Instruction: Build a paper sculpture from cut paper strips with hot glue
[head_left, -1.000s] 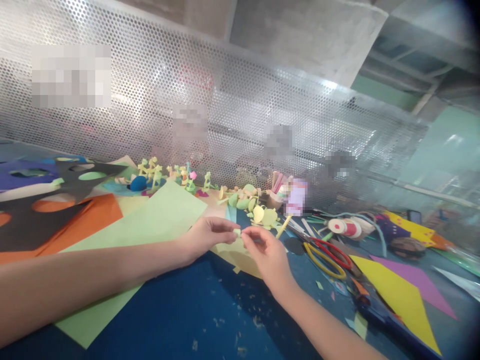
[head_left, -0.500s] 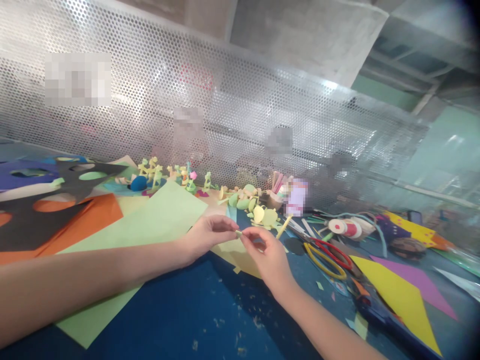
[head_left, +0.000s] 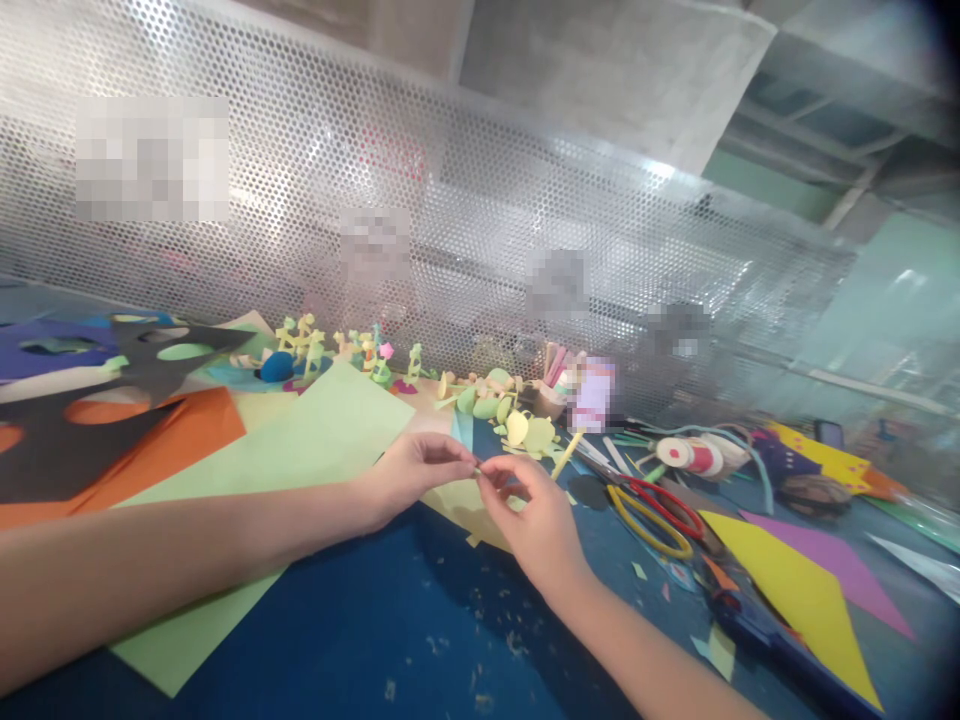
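My left hand [head_left: 416, 472] and my right hand [head_left: 534, 525] meet fingertip to fingertip above the worktop. Pinched between both thumbs and forefingers is a tiny pale green paper piece [head_left: 478, 471], mostly covered by the fingers. Under my left forearm lies a large light green paper sheet [head_left: 300, 440]. Below the hands a cream sheet [head_left: 465, 515] shows in part. Just beyond my right hand are several green and yellow paper ovals [head_left: 525, 432] and a thin yellow strip [head_left: 568, 455].
Red-handled scissors [head_left: 667, 505] and yellow-handled scissors [head_left: 649, 530] lie to the right, near a spool [head_left: 686, 455] and yellow paper [head_left: 787, 590]. Left are black cut-out paper [head_left: 67, 450] and orange paper [head_left: 210, 430]. Small paper figures [head_left: 307, 345] stand before a perforated metal screen [head_left: 450, 220].
My fingertips have closed further over the paper piece, so less of it shows. My right hand has shifted very slightly; the things on the worktop look the same.
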